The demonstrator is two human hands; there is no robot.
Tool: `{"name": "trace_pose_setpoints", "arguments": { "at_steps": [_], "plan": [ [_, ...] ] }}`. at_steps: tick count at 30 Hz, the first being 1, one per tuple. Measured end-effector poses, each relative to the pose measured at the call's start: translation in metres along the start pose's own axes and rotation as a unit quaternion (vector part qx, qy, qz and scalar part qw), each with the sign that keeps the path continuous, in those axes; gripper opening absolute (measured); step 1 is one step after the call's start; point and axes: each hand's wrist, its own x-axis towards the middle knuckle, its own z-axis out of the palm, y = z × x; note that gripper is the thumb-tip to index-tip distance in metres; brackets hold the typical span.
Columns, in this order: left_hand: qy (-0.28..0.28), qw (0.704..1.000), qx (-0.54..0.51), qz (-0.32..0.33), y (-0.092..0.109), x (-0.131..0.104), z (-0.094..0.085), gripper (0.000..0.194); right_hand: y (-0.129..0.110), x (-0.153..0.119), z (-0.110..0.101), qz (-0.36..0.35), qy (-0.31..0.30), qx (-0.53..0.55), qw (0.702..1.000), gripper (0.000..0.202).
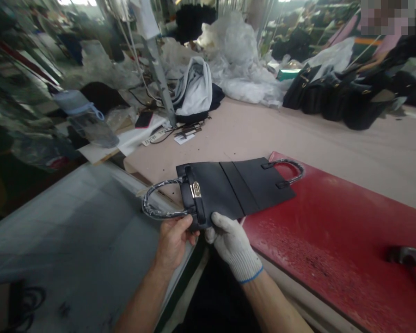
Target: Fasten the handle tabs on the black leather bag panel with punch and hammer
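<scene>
A flat black handbag panel (211, 182) lies across the table edge, its right end over a red board (333, 222). Each end carries a looped handle wrapped in clear plastic; the left handle (152, 196) sticks out past the table. Near that end a strap bears a metal clasp (195, 189). My bare left hand (175, 238) pinches the panel's near left corner by the handle's base, thumb on top. My right hand (229, 236), in a white knit glove with a blue cuff, grips the near edge just to the right, thumb on top.
Several black handbags (336, 92) stand at the back right. Crumpled plastic wrap (229, 55) and a grey cloth (196, 88) lie at the back. A water bottle (90, 118) and a phone (144, 120) are at left. A dark tool (407, 255) rests on the board's right.
</scene>
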Motion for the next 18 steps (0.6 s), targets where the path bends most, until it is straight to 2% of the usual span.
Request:
{"name": "trace_pose_setpoints", "arguments": {
  "at_steps": [6, 10, 14, 18],
  "plan": [
    [0.013, 1.000, 0.021, 0.008, 0.011, 0.003, -0.010, 0.042, 0.017, 0.005, 0.005, 0.031, -0.001, 0.041, 0.999, 0.029],
    [-0.004, 0.998, -0.058, -0.009, 0.007, 0.006, -0.013, 0.039, 0.028, 0.010, 0.008, 0.070, -0.001, 0.079, 0.994, 0.026],
    [0.020, 0.989, -0.141, -0.049, -0.002, 0.012, -0.019, 0.039, 0.041, 0.015, 0.008, 0.106, 0.007, 0.109, 0.988, 0.024],
    [0.029, 0.982, -0.173, -0.067, -0.011, 0.014, -0.027, 0.040, 0.047, 0.018, 0.004, 0.143, 0.009, 0.121, 0.982, 0.025]
  ]
}}
